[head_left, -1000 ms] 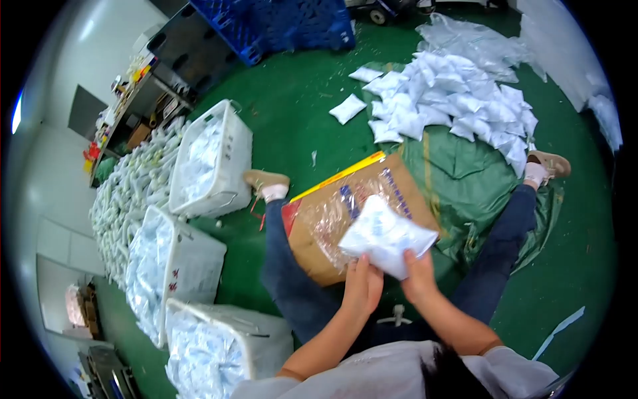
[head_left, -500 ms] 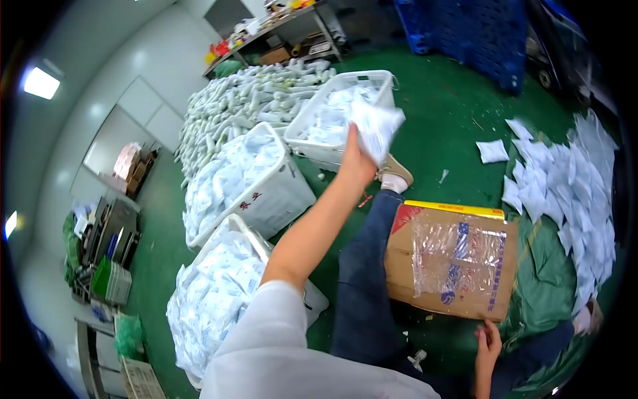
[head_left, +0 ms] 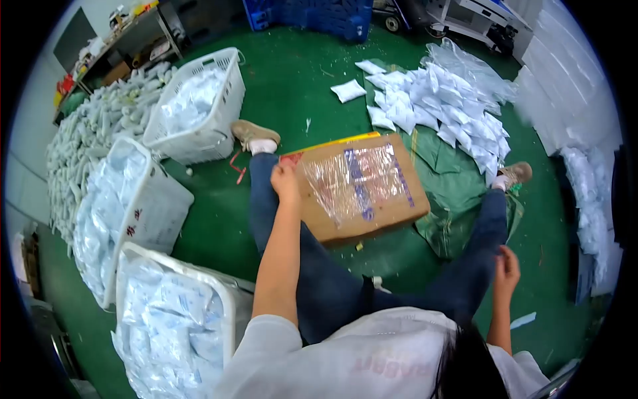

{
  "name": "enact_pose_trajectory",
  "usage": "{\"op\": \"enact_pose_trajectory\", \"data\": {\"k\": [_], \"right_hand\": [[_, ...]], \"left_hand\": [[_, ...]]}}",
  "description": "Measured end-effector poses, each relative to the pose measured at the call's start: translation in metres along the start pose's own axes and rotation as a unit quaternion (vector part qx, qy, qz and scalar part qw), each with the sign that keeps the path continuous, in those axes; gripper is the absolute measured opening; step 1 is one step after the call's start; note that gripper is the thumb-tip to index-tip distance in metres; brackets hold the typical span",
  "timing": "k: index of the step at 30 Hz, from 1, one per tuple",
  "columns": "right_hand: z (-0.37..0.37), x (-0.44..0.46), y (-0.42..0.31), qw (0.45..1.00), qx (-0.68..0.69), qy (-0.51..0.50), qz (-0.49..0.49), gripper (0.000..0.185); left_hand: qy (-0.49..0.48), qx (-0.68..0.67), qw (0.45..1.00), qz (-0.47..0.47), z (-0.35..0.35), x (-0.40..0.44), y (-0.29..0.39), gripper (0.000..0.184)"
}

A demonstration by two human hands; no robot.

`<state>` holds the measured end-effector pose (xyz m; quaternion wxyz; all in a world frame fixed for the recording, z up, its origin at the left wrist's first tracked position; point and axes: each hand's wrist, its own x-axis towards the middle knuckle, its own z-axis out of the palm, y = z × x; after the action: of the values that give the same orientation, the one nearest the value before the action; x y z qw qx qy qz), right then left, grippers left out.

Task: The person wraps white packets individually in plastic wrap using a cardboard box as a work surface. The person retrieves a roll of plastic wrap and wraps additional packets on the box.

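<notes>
My left hand [head_left: 285, 182] is over the near-left corner of a flat cardboard box [head_left: 413, 193], its fingers bent together; anything between them is hidden. Clear plastic film [head_left: 332, 183] lies on the box's top, close to those fingers. Off to the right, my right hand [head_left: 508, 265] hangs beside my right knee, fingers loosely bent and thumb apart, nothing visible in it. Beyond the box, a heap of small white pouches [head_left: 458, 110] lies partly on a green tarp [head_left: 445, 189]. One white pouch [head_left: 348, 91] rests alone on the floor.
Along the left stand three white plastic crates [head_left: 229, 76] [head_left: 163, 209] [head_left: 234, 312], holding pale packets. Behind them is a pile of long pale-green vegetables [head_left: 86, 146]. A blue pallet [head_left: 312, 16] stands at the back. My shoes [head_left: 247, 133] [head_left: 517, 174] flank the box.
My left hand has drawn back from the far crate to the box, and the white pouch is gone from it. My right hand has moved away from the box. The view has turned right.
</notes>
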<state>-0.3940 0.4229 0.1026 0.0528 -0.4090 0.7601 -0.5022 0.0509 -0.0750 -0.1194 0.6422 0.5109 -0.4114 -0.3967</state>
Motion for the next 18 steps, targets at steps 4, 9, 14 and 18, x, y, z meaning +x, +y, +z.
{"op": "enact_pose_trajectory", "data": {"k": [4,9,14,18], "right_hand": [[-0.084,-0.011,0.037,0.964,0.037,0.211,0.156,0.032],[-0.073,-0.031,0.156,0.827,0.301,0.147,0.45,0.032],[0.039,-0.035,0.141,0.862,0.1,-0.114,0.484,0.032],[0.101,-0.041,0.112,0.891,-0.074,-0.208,0.397,0.031]], "left_hand": [[0.013,0.052,0.997,0.062,-0.008,-0.025,0.113,0.024],[-0.054,0.207,0.973,0.083,-0.017,-0.036,0.102,0.021],[-0.1,0.289,0.946,0.11,-0.011,-0.05,0.089,0.023],[-0.031,0.393,0.907,0.15,-0.014,-0.057,0.088,0.03]]}}
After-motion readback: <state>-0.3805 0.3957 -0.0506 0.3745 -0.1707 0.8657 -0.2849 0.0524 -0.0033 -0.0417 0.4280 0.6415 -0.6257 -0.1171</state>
